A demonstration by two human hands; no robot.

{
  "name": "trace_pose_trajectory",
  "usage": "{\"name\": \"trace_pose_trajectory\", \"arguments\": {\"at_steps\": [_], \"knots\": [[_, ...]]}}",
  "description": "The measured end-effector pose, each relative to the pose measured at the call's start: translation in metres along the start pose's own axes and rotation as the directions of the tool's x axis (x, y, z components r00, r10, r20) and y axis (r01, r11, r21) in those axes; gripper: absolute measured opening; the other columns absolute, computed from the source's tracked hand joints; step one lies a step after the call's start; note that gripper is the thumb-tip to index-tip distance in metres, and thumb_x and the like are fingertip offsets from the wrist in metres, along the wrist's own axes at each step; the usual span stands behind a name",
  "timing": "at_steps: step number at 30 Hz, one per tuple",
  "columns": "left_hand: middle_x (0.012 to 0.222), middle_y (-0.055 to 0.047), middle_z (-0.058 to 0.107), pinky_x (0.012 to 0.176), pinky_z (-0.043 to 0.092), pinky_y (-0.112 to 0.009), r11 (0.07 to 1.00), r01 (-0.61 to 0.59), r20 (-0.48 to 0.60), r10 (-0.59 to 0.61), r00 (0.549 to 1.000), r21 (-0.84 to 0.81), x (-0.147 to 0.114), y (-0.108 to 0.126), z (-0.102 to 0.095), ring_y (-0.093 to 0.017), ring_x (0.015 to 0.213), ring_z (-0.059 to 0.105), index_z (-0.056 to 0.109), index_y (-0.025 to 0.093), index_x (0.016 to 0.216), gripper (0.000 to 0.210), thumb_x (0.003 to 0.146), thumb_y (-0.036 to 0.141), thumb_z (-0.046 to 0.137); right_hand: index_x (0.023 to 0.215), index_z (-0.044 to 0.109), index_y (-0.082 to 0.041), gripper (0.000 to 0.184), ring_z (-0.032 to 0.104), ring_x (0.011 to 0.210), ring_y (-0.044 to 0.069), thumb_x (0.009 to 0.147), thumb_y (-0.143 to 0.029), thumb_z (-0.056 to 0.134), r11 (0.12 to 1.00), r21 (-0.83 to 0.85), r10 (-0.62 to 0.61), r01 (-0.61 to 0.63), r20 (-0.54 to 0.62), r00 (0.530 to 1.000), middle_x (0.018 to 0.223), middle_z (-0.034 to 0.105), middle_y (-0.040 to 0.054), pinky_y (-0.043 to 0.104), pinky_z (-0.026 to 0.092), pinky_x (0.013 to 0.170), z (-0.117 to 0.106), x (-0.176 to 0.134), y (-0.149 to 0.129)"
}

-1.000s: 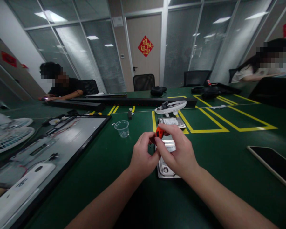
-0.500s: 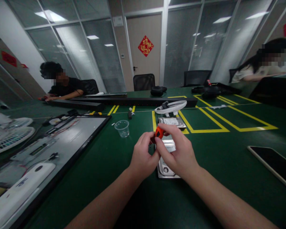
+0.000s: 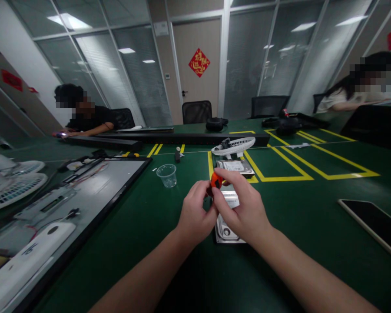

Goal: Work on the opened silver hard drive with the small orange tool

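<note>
Both hands meet above a silver hard drive (image 3: pixel 226 232) that lies on the green table. Between the thumb and index finger of my right hand (image 3: pixel 247 204) is a small orange-and-black tool handle (image 3: pixel 216 179), rounded and seen nearly end-on. My left hand (image 3: pixel 195 211) pinches its darker end, its fingertips close against my right fingers. Whether the handle carries a shaft or bit is hidden by the fingers. My hands partly cover the hard drive below. Just beyond them lies a second hard drive (image 3: pixel 241 167).
A clear plastic cup (image 3: pixel 167 175) stands left of my hands. A large panel (image 3: pixel 130 167) with parts on it fills the left side. A white fan grille (image 3: pixel 241 144) is behind the drives. At right lies a phone (image 3: pixel 374 226). Two people sit across the table.
The orange-and-black handle has turned slightly and shifted a little left between my fingers. Both hands stay nearly in place.
</note>
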State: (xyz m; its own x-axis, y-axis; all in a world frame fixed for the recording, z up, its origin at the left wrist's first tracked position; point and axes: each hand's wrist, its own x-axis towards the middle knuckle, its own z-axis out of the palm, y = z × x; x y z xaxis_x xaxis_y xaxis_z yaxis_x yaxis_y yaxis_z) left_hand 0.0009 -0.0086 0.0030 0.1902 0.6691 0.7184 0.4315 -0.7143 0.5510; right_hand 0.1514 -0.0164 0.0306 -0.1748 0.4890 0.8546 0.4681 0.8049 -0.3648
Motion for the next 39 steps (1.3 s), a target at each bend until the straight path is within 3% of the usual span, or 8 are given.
{"name": "trace_pose_trajectory", "arguments": {"at_steps": [5,14,23,31,39], "knots": [[0.098,-0.003,0.066,0.078,0.050,-0.030,1.000,-0.015,-0.055,0.015,0.998,0.006,-0.0006,-0.0013,0.0010,-0.018,0.086,0.062,0.058,0.021,0.109,0.024,0.088,0.011,0.064,0.132,0.057,-0.024,0.039,0.067,0.104,0.023,0.095,-0.016,0.065,1.000,-0.008,0.009,-0.009,-0.021,1.000,0.114,0.068,0.0080,0.041,0.059,0.093,-0.0011,0.0010,0.0006],[0.095,-0.004,0.065,0.076,0.047,-0.030,1.000,-0.007,0.002,0.007,1.000,0.001,0.0014,-0.0004,-0.0004,-0.018,0.085,0.061,0.060,0.020,0.104,0.012,0.094,0.014,0.059,0.142,0.053,-0.021,0.045,0.067,0.111,0.022,0.097,-0.014,0.059,1.000,0.009,-0.006,0.006,0.015,1.000,0.124,0.069,0.0092,0.038,0.057,0.099,-0.0005,-0.0009,0.0001],[0.092,-0.004,0.064,0.075,0.047,-0.031,1.000,-0.004,-0.018,0.004,1.000,0.000,0.0011,-0.0007,0.0003,-0.020,0.085,0.060,0.059,0.020,0.096,0.012,0.088,0.012,0.063,0.131,0.058,-0.021,0.037,0.066,0.101,0.021,0.095,-0.017,0.066,1.000,-0.015,0.011,-0.011,-0.037,0.999,0.110,0.067,0.0072,0.038,0.058,0.092,0.0003,0.0001,0.0015],[0.091,-0.005,0.063,0.076,0.046,-0.033,0.999,-0.053,0.033,0.053,0.998,0.001,0.0036,0.0013,-0.0007,-0.021,0.085,0.059,0.059,0.019,0.093,0.006,0.093,0.014,0.057,0.146,0.050,-0.023,0.049,0.066,0.112,0.022,0.098,-0.015,0.059,1.000,-0.001,-0.001,0.001,0.020,1.000,0.124,0.068,0.0087,0.039,0.056,0.099,0.0001,-0.0025,0.0010],[0.091,-0.003,0.064,0.075,0.046,-0.032,0.999,-0.035,-0.016,0.035,0.999,0.004,0.0015,-0.0001,0.0006,-0.020,0.084,0.059,0.059,0.020,0.095,0.015,0.085,0.010,0.064,0.133,0.058,-0.021,0.037,0.067,0.103,0.021,0.097,-0.019,0.066,0.999,-0.045,0.009,-0.010,-0.026,1.000,0.113,0.067,0.0079,0.037,0.057,0.095,0.0010,-0.0016,0.0023]]}}
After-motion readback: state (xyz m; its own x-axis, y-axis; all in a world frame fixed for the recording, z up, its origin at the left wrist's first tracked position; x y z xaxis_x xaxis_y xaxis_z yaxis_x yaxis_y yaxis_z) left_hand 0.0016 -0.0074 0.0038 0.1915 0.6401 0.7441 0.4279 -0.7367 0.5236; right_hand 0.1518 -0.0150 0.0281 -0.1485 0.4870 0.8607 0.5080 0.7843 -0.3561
